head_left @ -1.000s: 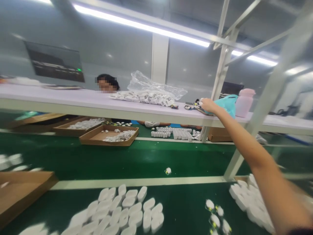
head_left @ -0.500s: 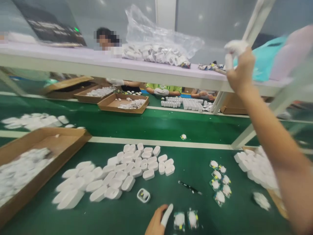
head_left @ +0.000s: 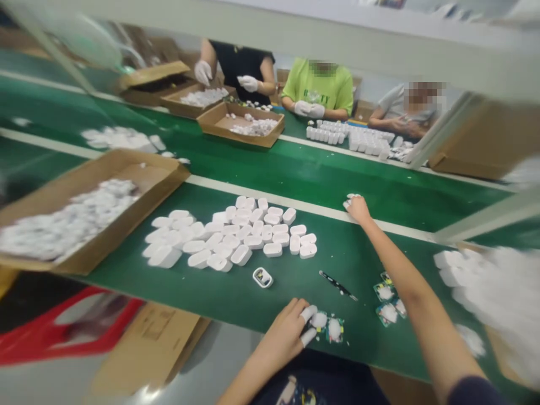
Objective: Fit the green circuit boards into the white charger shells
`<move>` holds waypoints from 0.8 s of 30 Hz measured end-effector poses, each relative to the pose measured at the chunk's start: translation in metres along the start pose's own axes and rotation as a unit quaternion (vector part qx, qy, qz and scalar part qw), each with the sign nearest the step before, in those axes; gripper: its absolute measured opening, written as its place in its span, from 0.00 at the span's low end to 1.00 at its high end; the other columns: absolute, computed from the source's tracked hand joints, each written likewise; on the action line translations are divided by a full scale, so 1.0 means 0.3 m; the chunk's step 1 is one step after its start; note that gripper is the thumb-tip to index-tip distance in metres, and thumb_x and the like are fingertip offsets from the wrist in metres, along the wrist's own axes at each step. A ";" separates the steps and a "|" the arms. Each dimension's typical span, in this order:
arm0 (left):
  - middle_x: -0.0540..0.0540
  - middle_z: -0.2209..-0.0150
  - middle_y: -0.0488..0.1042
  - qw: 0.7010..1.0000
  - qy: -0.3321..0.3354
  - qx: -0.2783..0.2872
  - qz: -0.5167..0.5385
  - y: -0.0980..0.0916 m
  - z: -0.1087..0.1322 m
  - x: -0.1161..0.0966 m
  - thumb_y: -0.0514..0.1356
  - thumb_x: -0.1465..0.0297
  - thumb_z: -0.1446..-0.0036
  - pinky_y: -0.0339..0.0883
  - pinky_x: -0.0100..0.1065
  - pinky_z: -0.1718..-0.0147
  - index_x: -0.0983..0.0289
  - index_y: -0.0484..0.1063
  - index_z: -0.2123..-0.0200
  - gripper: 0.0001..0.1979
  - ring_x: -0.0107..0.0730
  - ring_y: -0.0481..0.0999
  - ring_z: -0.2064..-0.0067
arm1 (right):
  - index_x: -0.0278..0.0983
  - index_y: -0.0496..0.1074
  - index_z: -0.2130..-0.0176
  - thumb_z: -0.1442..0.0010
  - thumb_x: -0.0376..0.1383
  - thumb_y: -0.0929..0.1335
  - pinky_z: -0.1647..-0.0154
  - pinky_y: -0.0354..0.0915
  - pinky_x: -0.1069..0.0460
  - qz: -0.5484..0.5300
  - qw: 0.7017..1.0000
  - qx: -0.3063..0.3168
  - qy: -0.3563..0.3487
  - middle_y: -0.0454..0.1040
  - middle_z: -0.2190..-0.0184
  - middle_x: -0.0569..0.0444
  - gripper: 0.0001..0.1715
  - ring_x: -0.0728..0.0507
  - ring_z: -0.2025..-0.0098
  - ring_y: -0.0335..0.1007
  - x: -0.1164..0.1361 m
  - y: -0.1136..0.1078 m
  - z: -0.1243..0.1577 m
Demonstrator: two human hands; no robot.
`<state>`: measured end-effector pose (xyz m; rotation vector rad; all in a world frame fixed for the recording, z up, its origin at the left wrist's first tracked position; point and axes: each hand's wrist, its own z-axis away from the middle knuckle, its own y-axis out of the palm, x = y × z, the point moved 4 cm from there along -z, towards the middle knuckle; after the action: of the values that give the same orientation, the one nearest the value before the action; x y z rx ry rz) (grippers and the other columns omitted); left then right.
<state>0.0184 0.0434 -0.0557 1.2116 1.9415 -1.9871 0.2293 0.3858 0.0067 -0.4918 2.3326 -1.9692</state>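
At lower centre our left hand (head_left: 291,329) is spread at a green, white-topped circuit board (head_left: 319,320), while we cannot tell the grip of our right hand (head_left: 358,208), right of centre.

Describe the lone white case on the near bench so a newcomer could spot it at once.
Start at the near green bench and find its large central cluster of white cases. Between that cluster and the left hand, a single white case lies apart. Dark and yellow parts show inside it, unlike its plain white neighbours.
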 end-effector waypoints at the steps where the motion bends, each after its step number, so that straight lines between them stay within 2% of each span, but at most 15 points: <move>1: 0.57 0.55 0.79 1.000 -0.002 0.002 0.002 0.001 -0.005 0.000 0.67 0.75 0.38 0.80 0.43 0.54 0.62 0.73 0.50 0.13 0.44 0.78 0.56 | 0.35 0.73 0.41 0.28 0.42 0.71 0.47 0.77 0.40 -0.003 1.000 0.019 -0.007 0.76 0.43 0.46 0.21 0.39 0.48 0.78 -0.008 0.006 0.003; 4: 0.58 0.54 0.78 1.000 0.000 0.008 0.019 0.019 -0.021 0.007 0.66 0.72 0.35 0.78 0.45 0.52 0.62 0.74 0.49 0.12 0.45 0.76 0.55 | 0.35 0.73 0.42 0.28 0.42 0.71 0.46 0.77 0.39 -0.009 0.998 0.062 -0.031 0.76 0.43 0.45 0.20 0.38 0.46 0.78 -0.031 0.013 0.083; 6: 0.59 0.54 0.78 0.999 0.004 0.007 0.040 0.038 -0.034 0.010 0.64 0.71 0.33 0.78 0.47 0.51 0.62 0.74 0.48 0.12 0.46 0.76 0.55 | 0.36 0.74 0.43 0.28 0.42 0.72 0.46 0.77 0.39 -0.013 0.995 0.088 -0.054 0.77 0.44 0.46 0.19 0.39 0.47 0.78 -0.041 0.016 0.192; 9: 0.63 0.50 0.78 0.997 0.002 -0.003 0.082 0.065 -0.052 0.003 0.61 0.70 0.31 0.77 0.50 0.50 0.64 0.74 0.44 0.14 0.50 0.75 0.52 | 0.34 0.76 0.45 0.29 0.38 0.71 0.46 0.76 0.40 -0.019 0.989 0.119 -0.081 0.80 0.51 0.46 0.15 0.39 0.50 0.79 -0.041 0.022 0.386; 11: 0.67 0.46 0.77 0.993 -0.008 -0.016 0.114 0.074 -0.040 0.001 0.59 0.70 0.30 0.76 0.52 0.47 0.64 0.72 0.40 0.17 0.51 0.75 0.48 | 0.32 0.78 0.47 0.30 0.33 0.69 0.45 0.74 0.39 -0.020 0.989 0.116 -0.084 0.82 0.55 0.40 0.14 0.34 0.49 0.79 -0.029 0.013 0.497; 13: 0.66 0.45 0.78 0.988 -0.023 -0.030 0.151 0.073 0.010 0.013 0.57 0.68 0.29 0.75 0.51 0.46 0.62 0.73 0.40 0.17 0.49 0.76 0.47 | 0.29 0.77 0.44 0.31 0.31 0.67 0.40 0.71 0.34 -0.020 0.992 0.097 -0.083 0.81 0.51 0.32 0.18 0.28 0.44 0.76 -0.005 -0.018 0.594; 15: 0.61 0.54 0.82 0.979 -0.050 -0.040 0.193 0.061 0.107 0.045 0.58 0.61 0.30 0.77 0.45 0.51 0.59 0.78 0.46 0.16 0.43 0.79 0.55 | 0.29 0.72 0.37 0.30 0.33 0.65 0.34 0.66 0.29 -0.027 0.993 0.072 -0.089 0.78 0.42 0.31 0.25 0.26 0.37 0.72 0.030 -0.072 0.698; 16: 0.58 0.63 0.82 0.973 -0.072 -0.045 0.214 0.054 0.171 0.069 0.59 0.56 0.32 0.77 0.41 0.56 0.58 0.81 0.52 0.16 0.40 0.80 0.61 | 0.31 0.69 0.34 0.29 0.35 0.64 0.32 0.65 0.30 -0.036 0.993 0.060 -0.096 0.76 0.39 0.33 0.28 0.27 0.35 0.70 0.050 -0.104 0.760; 18: 0.55 0.73 0.79 0.955 -0.160 -0.071 0.241 0.043 0.319 0.133 0.58 0.47 0.36 0.76 0.39 0.65 0.58 0.82 0.62 0.23 0.38 0.78 0.69 | 0.41 0.62 0.28 0.27 0.37 0.63 0.36 0.72 0.36 -0.085 0.989 0.022 -0.121 0.78 0.39 0.42 0.32 0.32 0.37 0.75 0.086 -0.168 0.901; 19: 0.56 0.73 0.79 0.939 -0.223 -0.091 0.246 0.042 0.398 0.169 0.57 0.43 0.37 0.77 0.40 0.65 0.59 0.81 0.65 0.26 0.39 0.78 0.70 | 0.47 0.58 0.26 0.27 0.35 0.62 0.40 0.75 0.38 -0.115 0.984 0.004 -0.135 0.80 0.42 0.47 0.34 0.34 0.41 0.79 0.102 -0.191 0.973; 21: 0.59 0.66 0.82 0.888 -0.363 -0.130 0.249 0.057 0.549 0.230 0.54 0.43 0.36 0.78 0.45 0.60 0.60 0.80 0.64 0.28 0.45 0.82 0.62 | 0.58 0.53 0.25 0.27 0.33 0.63 0.47 0.79 0.36 -0.144 0.979 -0.015 -0.145 0.83 0.48 0.50 0.39 0.33 0.48 0.83 0.128 -0.204 1.103; 24: 0.60 0.67 0.82 0.782 -0.544 -0.138 0.272 0.127 0.724 0.268 0.56 0.44 0.38 0.79 0.49 0.60 0.62 0.79 0.65 0.27 0.51 0.84 0.62 | 0.58 0.47 0.23 0.29 0.35 0.66 0.47 0.77 0.28 -0.124 0.984 -0.019 -0.130 0.81 0.46 0.45 0.45 0.26 0.48 0.82 0.177 -0.144 1.220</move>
<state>-0.1117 -0.1196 -0.1634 0.2812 1.0378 -1.4363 0.2758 0.0170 -0.0116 -1.0196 2.2404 -1.8200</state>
